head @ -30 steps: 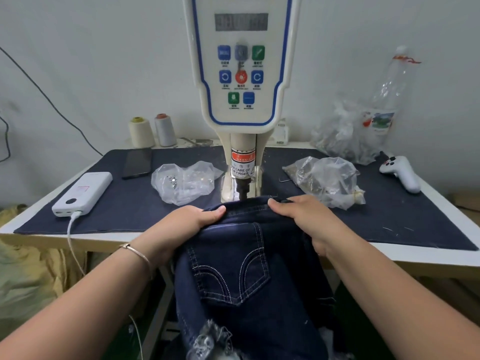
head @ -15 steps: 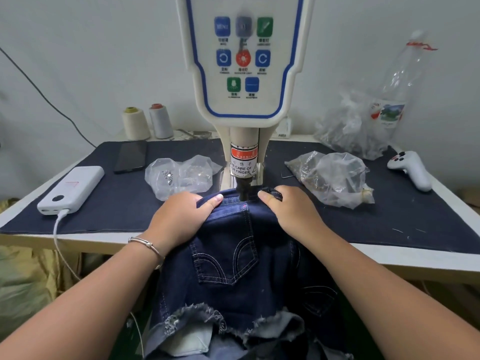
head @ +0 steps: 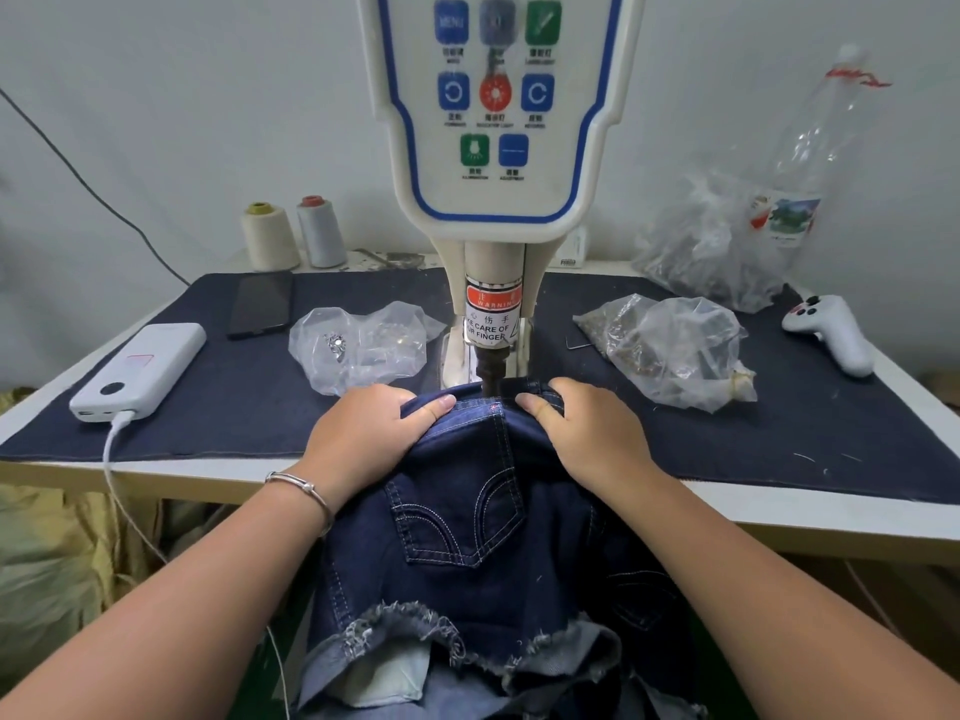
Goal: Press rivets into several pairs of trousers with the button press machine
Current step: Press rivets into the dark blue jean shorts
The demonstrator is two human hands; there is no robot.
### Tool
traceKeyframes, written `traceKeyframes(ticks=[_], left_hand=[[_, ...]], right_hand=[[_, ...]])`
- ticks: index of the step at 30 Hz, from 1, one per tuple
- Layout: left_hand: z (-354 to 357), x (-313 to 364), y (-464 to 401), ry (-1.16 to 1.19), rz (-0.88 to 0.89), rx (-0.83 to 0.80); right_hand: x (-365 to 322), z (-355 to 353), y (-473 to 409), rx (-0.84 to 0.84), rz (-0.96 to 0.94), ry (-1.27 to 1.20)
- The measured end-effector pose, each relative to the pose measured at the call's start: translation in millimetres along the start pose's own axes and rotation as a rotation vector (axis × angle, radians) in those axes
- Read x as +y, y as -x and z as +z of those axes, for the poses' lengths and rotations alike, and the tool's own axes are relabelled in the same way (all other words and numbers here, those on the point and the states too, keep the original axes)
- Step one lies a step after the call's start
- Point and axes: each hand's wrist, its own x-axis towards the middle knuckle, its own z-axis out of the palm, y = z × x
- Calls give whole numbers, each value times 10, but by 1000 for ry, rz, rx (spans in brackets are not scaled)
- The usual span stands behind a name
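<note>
Two hands meet at the middle of our view, but we start with the biggest thing, the table (head: 831,532), covered by a dark blue mat (head: 779,433). Rising from its back centre is the button press machine (head: 498,148), its cream head with coloured buttons filling the top of the frame and its dark punch (head: 489,374) pointing down just above the denim. Draped over the table's front edge and hanging toward us are the trousers (head: 467,563), dark blue with a stitched back pocket and a frayed hem; their top edge lies right under the punch. Our left hand (head: 363,433) grips that edge to the left of the punch, thumb on top and fingers curled round the fold. Our right hand (head: 587,433) holds it to the right of the punch, thumb pressing the cloth; we cannot tell how its other fingers lie. A crumpled clear plastic bag (head: 675,350) sits right of the machine and another bag (head: 363,345) sits left of it. At the far right stands a plastic bottle (head: 821,163). Left on the mat lies a white power bank (head: 140,371) with its cable, a dark phone (head: 260,306) behind it. A white controller (head: 836,335) rests near the right edge, and two thread cones (head: 270,236) stand at the back.
</note>
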Motion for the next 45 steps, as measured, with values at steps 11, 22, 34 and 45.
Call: traceKeyframes(ticks=[11,22,34,45], left_hand=[[62,-47,-58,60,-13,-3],[89,38,33,31,-53,63],[126,51,60,-6,-38,74],[112,78,63,-35,-34,57]], right_hand=[[6,51,-2,33,-37,41],[-10,121,56,111,-61,107],[10,188,77,225,-65,204],[16,189,86,242,-72,169]])
